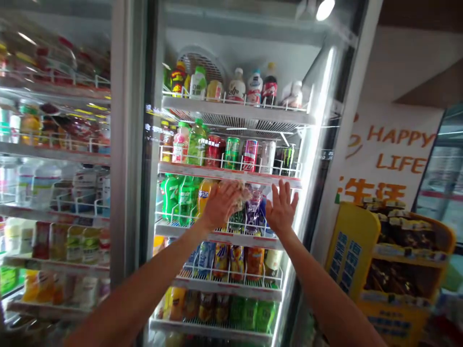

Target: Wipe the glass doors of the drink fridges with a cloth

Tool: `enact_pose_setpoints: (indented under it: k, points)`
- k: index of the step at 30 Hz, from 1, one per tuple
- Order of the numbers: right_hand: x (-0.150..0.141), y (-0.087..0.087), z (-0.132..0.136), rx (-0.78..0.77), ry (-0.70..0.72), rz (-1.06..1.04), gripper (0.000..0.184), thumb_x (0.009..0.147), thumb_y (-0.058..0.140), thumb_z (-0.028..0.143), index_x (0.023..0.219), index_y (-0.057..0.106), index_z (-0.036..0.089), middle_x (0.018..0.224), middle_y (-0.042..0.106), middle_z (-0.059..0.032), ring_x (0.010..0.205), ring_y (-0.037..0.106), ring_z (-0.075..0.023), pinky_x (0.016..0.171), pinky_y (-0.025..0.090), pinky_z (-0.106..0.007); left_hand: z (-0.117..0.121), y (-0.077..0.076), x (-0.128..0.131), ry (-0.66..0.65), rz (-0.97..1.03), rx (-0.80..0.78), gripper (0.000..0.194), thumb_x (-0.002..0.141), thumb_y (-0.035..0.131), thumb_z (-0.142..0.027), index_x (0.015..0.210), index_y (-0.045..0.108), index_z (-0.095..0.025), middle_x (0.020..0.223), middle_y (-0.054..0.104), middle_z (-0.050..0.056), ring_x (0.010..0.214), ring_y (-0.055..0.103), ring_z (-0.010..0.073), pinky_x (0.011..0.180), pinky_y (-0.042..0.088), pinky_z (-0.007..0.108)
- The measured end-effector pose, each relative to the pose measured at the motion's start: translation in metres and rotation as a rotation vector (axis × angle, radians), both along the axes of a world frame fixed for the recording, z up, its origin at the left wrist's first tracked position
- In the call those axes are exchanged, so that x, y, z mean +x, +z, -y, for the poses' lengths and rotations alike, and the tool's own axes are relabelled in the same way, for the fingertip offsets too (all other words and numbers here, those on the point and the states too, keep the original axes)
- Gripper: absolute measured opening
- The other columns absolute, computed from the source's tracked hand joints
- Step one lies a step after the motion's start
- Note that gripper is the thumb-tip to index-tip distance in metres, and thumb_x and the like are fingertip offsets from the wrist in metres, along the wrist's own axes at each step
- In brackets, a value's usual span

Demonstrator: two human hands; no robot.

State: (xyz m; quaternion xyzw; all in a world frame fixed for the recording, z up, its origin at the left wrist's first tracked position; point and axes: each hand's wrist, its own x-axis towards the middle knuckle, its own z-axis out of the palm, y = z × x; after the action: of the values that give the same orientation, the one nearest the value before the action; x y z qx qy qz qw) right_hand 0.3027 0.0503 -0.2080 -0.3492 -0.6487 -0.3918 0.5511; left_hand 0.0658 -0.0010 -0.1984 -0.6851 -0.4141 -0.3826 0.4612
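Observation:
My left hand [221, 206] is raised in front of the lit drinks fridge, its fingers over a crumpled pale cloth [243, 193] that it holds at the glass door. Part of the cloth is hidden behind the fingers. To its right, my right hand [281, 208] is open, fingers spread and palm toward the glass, with nothing in it. Whether its palm touches the glass I cannot tell. Behind the hands, a shelf holds green bottles [186, 200], an orange drink bottle [205, 193] and a purple-labelled bottle [255, 209].
Cans [231, 153] and bottles fill the shelves above and below. A metal door frame [126, 144] separates another stocked fridge section at left. On the right stand a yellow display rack [352, 250] with dark packets and a wall sign [401, 140] reading "HAPPY LIFE".

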Motion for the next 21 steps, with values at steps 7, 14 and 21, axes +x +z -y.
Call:
enact_pose_setpoints:
  k: [7,14,21]
  points:
    - [-0.002,0.000,0.002,0.021,-0.054,-0.016,0.054,0.087,0.039,0.027,0.139,0.027,0.019,0.142,0.036,-0.0127,0.137,0.021,-0.0233,0.109,0.016,-0.051,0.008,0.054,-0.071,0.126,0.562,0.339,0.048,0.089,0.034,-0.033,0.133,0.034,-0.012,0.141,0.033,0.018,0.131,0.028,0.0328,0.103,0.011,0.065]
    - [-0.014,0.023,0.003,-0.008,-0.090,-0.114,0.051,0.087,0.033,0.025,0.138,0.030,0.020,0.144,0.033,-0.0114,0.137,0.021,-0.0223,0.109,0.013,-0.053,0.008,0.034,-0.020,-0.102,-0.159,0.049,0.037,0.088,0.040,-0.036,0.124,0.045,-0.029,0.134,0.046,-0.001,0.128,0.036,0.0169,0.113,0.016,0.043]
    - [-0.019,0.027,0.003,-0.006,-0.132,-0.173,0.051,0.086,0.032,0.023,0.137,0.032,0.022,0.144,0.035,-0.0093,0.137,0.023,-0.0213,0.109,0.013,-0.051,0.019,0.082,-0.078,-0.015,0.429,0.255,0.051,0.090,0.026,-0.040,0.131,0.037,-0.011,0.145,0.026,0.013,0.133,0.022,0.0335,0.105,0.011,0.063]
